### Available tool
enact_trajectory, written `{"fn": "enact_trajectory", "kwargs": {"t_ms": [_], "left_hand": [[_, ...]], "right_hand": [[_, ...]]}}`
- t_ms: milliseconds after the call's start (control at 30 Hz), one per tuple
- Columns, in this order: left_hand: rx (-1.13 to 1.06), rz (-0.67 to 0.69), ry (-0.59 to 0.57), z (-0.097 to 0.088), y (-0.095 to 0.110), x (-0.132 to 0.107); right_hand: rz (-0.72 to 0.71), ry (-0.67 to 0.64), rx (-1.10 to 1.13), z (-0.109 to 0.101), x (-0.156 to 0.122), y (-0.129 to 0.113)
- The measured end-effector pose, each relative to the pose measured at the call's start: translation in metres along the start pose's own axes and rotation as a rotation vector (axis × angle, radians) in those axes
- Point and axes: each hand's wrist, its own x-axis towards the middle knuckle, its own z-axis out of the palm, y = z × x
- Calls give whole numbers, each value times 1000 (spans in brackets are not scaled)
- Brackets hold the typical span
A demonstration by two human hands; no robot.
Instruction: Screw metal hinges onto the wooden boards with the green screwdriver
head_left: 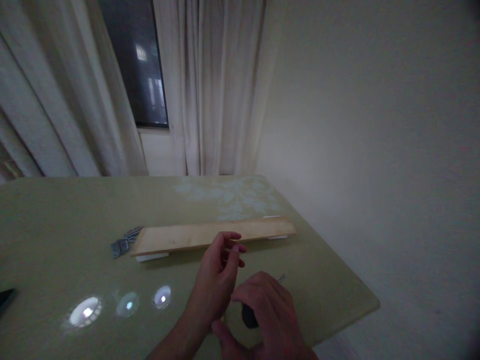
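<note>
In the head view, the left hand (pixel 221 267) angles far and right, palm sideways, fingers loosely curled, its grip open. The right hand (pixel 272 312) arches over a black-handled tool (pixel 248 316), thumb and forefinger parted; whether it grips the tool, I cannot tell. Beyond, the board (pixel 176 237) lies across the table (pixel 75 215), hinges (pixel 120 247) at its left end.

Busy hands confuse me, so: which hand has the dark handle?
The right hand, lower in the picture, curled over the dark handle. The left hand shows none; its fingers overlap the wooden board in view.
</note>
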Motion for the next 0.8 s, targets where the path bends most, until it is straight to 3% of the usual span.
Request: {"fn": "enact_trajectory", "kwargs": {"t_ms": [267,467,667,800], "left_hand": [[43,31,22,-7,-5,-2],[129,72,-6,-4,-3,2],[155,79,13,-2,-9,1],[232,121,-16,-2,-15,5]], "right_hand": [[113,-11,34,4,5,6],[15,-14,24,9,2,-1],[107,-18,-38,3,6,4],[19,-31,-40,6,4,-2]]}}
